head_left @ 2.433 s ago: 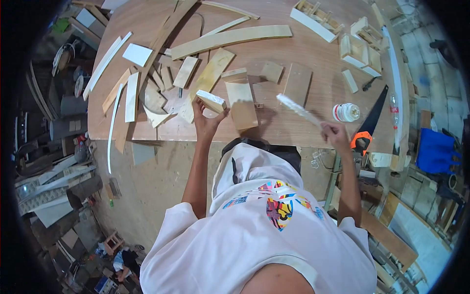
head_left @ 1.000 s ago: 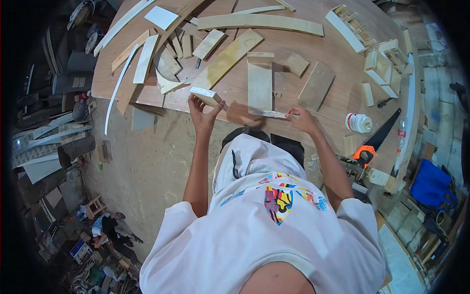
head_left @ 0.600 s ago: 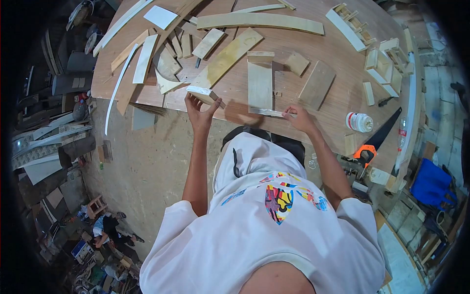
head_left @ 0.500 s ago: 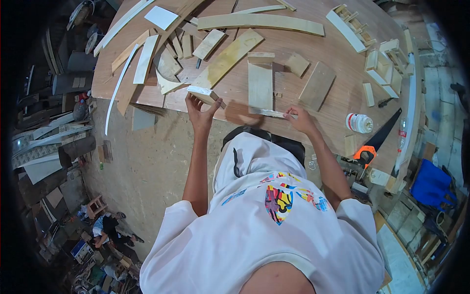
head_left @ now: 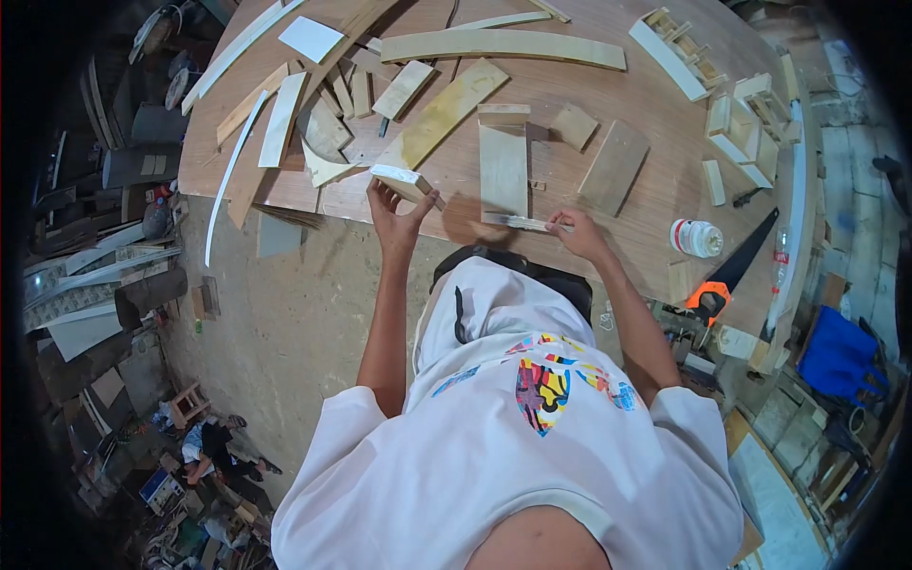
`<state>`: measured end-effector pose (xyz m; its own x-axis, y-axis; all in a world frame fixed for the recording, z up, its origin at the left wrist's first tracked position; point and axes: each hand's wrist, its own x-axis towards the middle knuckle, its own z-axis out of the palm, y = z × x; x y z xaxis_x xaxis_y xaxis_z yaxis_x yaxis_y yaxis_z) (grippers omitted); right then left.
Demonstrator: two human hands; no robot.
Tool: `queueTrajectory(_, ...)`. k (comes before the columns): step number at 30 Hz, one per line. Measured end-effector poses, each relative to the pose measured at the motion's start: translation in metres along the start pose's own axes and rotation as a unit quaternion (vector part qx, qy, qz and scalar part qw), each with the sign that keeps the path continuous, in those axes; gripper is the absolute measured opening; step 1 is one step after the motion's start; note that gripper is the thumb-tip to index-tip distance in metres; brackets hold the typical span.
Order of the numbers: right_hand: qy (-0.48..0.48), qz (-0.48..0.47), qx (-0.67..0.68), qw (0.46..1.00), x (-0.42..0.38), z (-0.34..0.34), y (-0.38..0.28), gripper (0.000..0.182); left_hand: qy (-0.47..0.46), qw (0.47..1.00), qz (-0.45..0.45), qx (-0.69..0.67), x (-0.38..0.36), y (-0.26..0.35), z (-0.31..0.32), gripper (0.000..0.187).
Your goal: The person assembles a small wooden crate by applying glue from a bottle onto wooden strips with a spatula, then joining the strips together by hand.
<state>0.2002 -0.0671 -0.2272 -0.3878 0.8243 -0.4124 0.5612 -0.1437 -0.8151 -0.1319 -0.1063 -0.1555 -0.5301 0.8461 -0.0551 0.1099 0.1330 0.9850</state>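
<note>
My left hand point(head_left: 395, 226) grips a small wooden block point(head_left: 407, 184) by its sides, just off the table's near edge. White glue coats the block's upper edge. Between the fingertips of my right hand point(head_left: 581, 235) is a thin stick point(head_left: 534, 224), lying along the near end of a flat wooden board point(head_left: 503, 171). That end also looks white with glue. A short wooden piece point(head_left: 503, 115) sits across the board's far end. Right of it on the table lie another flat board point(head_left: 614, 167) and a small square wood piece point(head_left: 574, 126).
An open white jar point(head_left: 697, 238) stands at right beside a handsaw point(head_left: 731, 271) with an orange handle. Small wooden assemblies point(head_left: 741, 133) sit at the far right. Several strips and offcuts, including a long curved strip point(head_left: 503, 44), cover the far left. A person point(head_left: 217, 451) is on the floor lower left.
The block in my left hand has shifted slightly right. The stick in my right hand has slid a little left along the board's near end. The other pieces stay put.
</note>
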Motion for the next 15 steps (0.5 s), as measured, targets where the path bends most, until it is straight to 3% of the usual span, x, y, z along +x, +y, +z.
queueTrajectory(7,-0.009,0.021,-0.001,1.0,-0.008,-0.025,0.009,0.021,-0.002,1.0,0.0,0.01,-0.002,-0.004,-0.002,0.093)
queueTrajectory(15,-0.012,-0.002,0.041,0.999,0.001,0.005,-0.002,0.022,-0.012,1.0,-0.008,0.022,-0.011,-0.006,0.003,0.095)
